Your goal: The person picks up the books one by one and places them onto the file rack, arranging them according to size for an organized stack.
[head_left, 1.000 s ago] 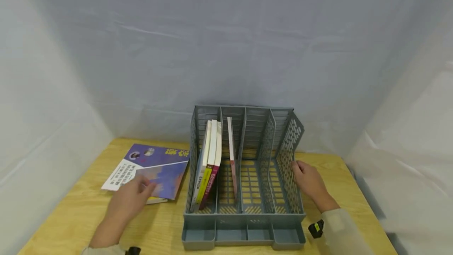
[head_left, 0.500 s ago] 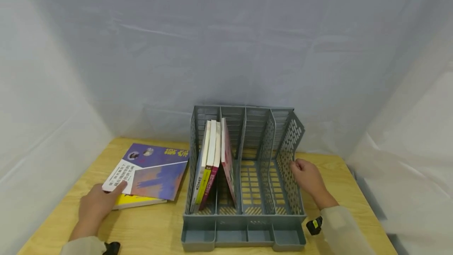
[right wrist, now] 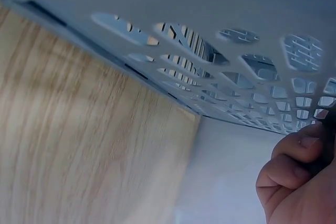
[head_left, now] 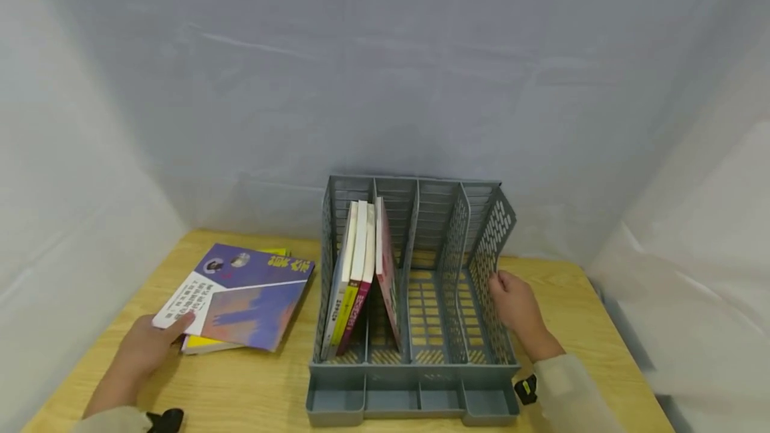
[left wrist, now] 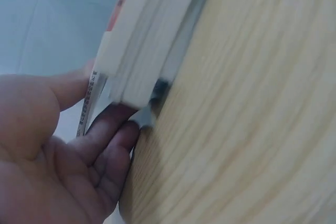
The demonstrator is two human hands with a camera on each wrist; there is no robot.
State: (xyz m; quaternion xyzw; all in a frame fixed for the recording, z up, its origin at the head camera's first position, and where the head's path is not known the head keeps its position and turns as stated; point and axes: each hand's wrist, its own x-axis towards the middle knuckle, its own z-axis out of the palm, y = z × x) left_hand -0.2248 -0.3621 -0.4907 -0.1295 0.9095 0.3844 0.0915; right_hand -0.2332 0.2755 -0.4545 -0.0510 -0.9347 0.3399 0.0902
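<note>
My left hand (head_left: pixel 143 347) holds the left corner of a thin purple-and-white book (head_left: pixel 255 306), thumb on the cover and fingers beneath. In the left wrist view, the fingers (left wrist: pixel 113 129) curl under at the corner, beside thick page edges (left wrist: pixel 149 40). Under the purple book lies a yellow book (head_left: pixel 207 345), mostly hidden. My right hand (head_left: pixel 519 306) grips the front edge of the right side panel of a grey file rack (head_left: pixel 412 371). Seen from the right wrist, its fingers (right wrist: pixel 283 174) are curled at the perforated panel (right wrist: pixel 247 56).
Several upright books (head_left: pixel 351 272) lean in the rack's leftmost compartment. A thin pink book (head_left: pixel 388 279) leans left in the second one. Small trays (head_left: pixel 337 401) line the rack's front. The wooden table (head_left: pixel 240 399) is enclosed by pale sheeting (head_left: pixel 385 72) behind and at the sides.
My left hand has moved left from over the purple book to its left corner, and the book has shifted left. The thin pink book has tipped left. My right hand stays on the panel.
</note>
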